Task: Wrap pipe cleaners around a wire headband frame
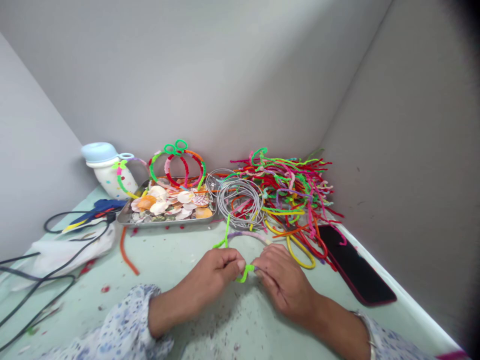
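Observation:
My left hand (pixel 222 266) is closed, its thumb and forefinger pinching a lime-green pipe cleaner (pixel 246 274). One end of that green strand stands up behind the fingers, and a short bent piece shows between both hands. My right hand (pixel 284 277) is wrapped round a hoop (pixel 249 234) covered in pale purple, pink and cream fuzzy pipe cleaner. The green strand meets the hoop at the right fingertips, where a bit of purple shows. Much of the hoop lies hidden behind the fingers.
Behind are a metal tray (pixel 165 224) of seashells, decorated hoops (pixel 178 170), coiled grey wire (pixel 240 202) and a heap of pipe cleaners (pixel 292 185). A phone (pixel 358 267) lies right. A bottle (pixel 112 172), black cables (pixel 48 277) and a plastic bag (pixel 75 252) are left.

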Tool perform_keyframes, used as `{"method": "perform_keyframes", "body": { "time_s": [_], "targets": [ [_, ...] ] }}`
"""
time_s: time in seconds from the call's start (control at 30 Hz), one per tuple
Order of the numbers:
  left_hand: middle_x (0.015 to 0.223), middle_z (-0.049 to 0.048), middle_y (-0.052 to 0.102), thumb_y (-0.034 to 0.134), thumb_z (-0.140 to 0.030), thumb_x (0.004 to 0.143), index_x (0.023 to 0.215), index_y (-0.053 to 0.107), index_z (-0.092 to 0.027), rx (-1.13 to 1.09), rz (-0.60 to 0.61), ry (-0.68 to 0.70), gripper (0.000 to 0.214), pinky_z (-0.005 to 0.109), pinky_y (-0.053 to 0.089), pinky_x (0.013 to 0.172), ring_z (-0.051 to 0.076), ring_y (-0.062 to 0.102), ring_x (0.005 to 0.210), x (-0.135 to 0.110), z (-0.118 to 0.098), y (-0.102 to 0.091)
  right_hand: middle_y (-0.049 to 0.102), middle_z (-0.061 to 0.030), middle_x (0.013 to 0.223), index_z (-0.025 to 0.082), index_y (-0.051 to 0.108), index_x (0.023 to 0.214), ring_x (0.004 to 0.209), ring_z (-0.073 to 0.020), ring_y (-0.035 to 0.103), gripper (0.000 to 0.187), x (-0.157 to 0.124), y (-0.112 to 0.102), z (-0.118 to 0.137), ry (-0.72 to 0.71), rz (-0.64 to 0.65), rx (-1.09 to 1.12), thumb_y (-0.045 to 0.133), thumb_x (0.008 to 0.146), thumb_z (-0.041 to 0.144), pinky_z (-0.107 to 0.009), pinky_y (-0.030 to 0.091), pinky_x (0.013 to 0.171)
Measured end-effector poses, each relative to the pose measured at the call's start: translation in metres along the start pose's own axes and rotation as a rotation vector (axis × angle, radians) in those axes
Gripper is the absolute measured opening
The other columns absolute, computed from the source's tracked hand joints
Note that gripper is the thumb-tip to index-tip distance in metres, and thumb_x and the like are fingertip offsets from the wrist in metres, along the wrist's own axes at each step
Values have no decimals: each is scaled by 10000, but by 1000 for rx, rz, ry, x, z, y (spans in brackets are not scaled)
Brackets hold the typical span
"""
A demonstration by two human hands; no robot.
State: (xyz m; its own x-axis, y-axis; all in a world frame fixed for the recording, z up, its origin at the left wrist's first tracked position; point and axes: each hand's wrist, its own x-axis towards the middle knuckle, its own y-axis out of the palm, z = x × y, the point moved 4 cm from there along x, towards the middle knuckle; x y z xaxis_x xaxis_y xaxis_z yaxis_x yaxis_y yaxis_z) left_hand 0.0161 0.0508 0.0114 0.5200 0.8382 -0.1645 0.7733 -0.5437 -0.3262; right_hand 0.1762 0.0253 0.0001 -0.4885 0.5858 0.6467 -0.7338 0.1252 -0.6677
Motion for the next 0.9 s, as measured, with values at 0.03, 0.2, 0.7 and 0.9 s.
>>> {"method": "perform_keyframes", "body": {
  "time_s": [0.03, 0.2, 0.7, 0.9],
  "targets": [
    [607, -35, 386, 479, -412, 838, 663, 496, -171, -18, 9, 0, 298, 259, 276, 571, 121, 344, 599, 0, 1, 0, 576, -49, 774, 174, 564, 983, 752, -203, 511, 158, 0, 0, 0, 2, 3, 0, 425, 923, 132, -378, 406, 745],
    [598, -36, 372, 495, -419, 834, 640, 487, -178, -86, 47, -11, 309, 263, 254, 555, 119, 319, 582, 1, 4, 1, 580, -50, 789, 179, 563, 985, 762, -203, 499, 153, -2, 1, -1, 12, 20, 5, 425, 930, 142, -391, 408, 758],
    [584, -32, 440, 518, -422, 803, 654, 538, -159, -156, 68, -18, 303, 267, 294, 573, 112, 369, 554, 5, 0, 1, 568, -44, 767, 180, 557, 975, 738, -198, 490, 155, 0, 0, -1, 7, 8, -1, 418, 926, 133, -380, 407, 727],
    [921, 38, 580, 540, -306, 848, 1054, 551, -187, 3, -210, 126, 239, 283, 417, 697, 180, 533, 842, -8, -9, -6, 570, -36, 755, 190, 551, 941, 722, -195, 510, 147, 1, -3, -3, 81, -51, 6, 413, 938, 141, -360, 404, 709]
  ]
}}
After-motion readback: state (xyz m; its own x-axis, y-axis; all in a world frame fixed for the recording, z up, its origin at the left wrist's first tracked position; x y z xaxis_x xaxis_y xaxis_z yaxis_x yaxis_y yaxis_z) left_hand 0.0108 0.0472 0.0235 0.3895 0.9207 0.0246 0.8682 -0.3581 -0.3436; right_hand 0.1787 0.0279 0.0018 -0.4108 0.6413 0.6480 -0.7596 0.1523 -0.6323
